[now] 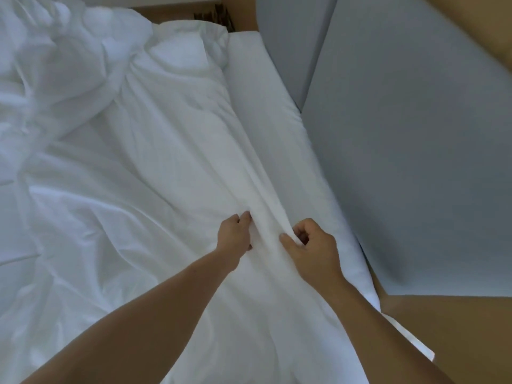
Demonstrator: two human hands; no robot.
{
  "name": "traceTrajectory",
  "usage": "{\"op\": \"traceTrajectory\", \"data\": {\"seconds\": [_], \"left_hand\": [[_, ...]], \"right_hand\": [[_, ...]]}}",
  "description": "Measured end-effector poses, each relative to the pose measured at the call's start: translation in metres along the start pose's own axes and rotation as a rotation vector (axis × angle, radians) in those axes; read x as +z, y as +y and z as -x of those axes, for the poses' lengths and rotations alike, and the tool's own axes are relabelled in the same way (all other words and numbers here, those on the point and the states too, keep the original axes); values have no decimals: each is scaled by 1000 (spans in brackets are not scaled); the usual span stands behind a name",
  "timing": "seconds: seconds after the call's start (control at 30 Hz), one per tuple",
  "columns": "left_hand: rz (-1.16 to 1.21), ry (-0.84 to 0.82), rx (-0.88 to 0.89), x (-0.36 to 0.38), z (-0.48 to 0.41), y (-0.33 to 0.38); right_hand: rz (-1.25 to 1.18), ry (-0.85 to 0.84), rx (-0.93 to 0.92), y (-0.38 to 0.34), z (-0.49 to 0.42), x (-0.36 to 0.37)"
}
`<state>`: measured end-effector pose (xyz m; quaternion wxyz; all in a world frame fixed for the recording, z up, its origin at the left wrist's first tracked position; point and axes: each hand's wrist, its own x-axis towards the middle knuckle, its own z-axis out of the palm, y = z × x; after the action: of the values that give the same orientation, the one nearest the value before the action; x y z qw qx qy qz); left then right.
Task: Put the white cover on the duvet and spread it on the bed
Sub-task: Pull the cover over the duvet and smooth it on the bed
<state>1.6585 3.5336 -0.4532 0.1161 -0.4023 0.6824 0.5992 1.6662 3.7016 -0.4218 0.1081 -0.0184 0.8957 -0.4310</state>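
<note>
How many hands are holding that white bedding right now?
2. The left hand grips the raised fold of the white fabric duvet cover from its left side; the right hand pinches the same fold from the right. None seems hidden.

The white cover lies rumpled across the bed, heaped at the far left, with one long raised fold running from near middle to far.
</note>
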Motion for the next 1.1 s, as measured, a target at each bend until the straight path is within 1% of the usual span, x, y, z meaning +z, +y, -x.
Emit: {"op": "traceTrajectory", "data": {"seconds": [0.03,0.07,0.1,0.13,0.2,0.23,0.3,0.33,0.37,0.4,0.43,0.5,0.53,0.57,0.6,0.63,0.67,0.7,0.73,0.77,0.83,0.87,0.9,0.93,1.0,1.03,1.07,1.1], "left_hand": [[6,20,-10,-3,-4,-1],[3,86,-17,-8,-9,-4],[13,184,-26,-15,-15,-10],[31,290,-43,-20,-18,-17],[80,449,-124,-25,-16,-27],[110,461,-186,-25,-12,-31],[189,396,-315,-22,-9,-35],[205,388,-320,-23,-8,-37],[240,419,-326,-26,-6,-30],[161,415,-285,-31,-8,-31],[72,497,-245,-37,-12,-32],[290,619,-214,-47,-15,-26],[205,626,-171,-48,-12,-23],[146,602,-97,-50,-15,-25],[-4,528,-15,-51,-15,-26],[-152,442,22,-50,-14,-30],[-237,390,4,-51,-17,-37],[-247,386,-82,-53,-20,-41],[-206,426,-134,-59,-21,-42],[-157,511,-165,-66,-20,-41],[-8,744,-136,-83,-19,-38],[83,832,-103,-91,-17,-36],[168,874,-64,-96,-13,-35],[255,856,-42,-97,-8,-35],[352,743,-94,-92,0,-40],[337,690,-112,-89,1,-44],[252,648,-108,-88,1,-48],[104,620,-80,-89,1,-53]], "right_hand": [[-37,22,-1,3,-4,-6],[-72,37,3,7,-8,-12],[-79,16,9,12,-11,-16],[-38,-63,10,15,-14,-19],[71,-332,20,18,-16,-16],[46,-427,40,17,-17,-14],[-156,-500,103,9,-21,-14],[-261,-510,144,5,-23,-16],[-339,-504,188,5,-26,-16],[-384,-481,237,5,-30,-16],[-385,-434,284,10,-36,-13],[-203,-345,346,25,-48,-1],[-102,-350,370,29,-52,6],[-57,-387,395,31,-55,13],[-53,-434,412,30,-57,21],[-65,-472,409,28,-58,28],[-82,-499,397,25,-58,35],[-97,-517,388,22,-58,40],[-105,-533,383,20,-57,46],[-100,-550,385,19,-57,50],[-53,-577,388,20,-57,57],[-16,-580,376,21,-58,60],[18,-569,363,21,-59,62],[45,-547,355,20,-59,65],[67,-487,351,13,-61,72],[74,-458,349,9,-64,77],[82,-434,340,5,-66,81],[88,-416,324,1,-69,85]]}}
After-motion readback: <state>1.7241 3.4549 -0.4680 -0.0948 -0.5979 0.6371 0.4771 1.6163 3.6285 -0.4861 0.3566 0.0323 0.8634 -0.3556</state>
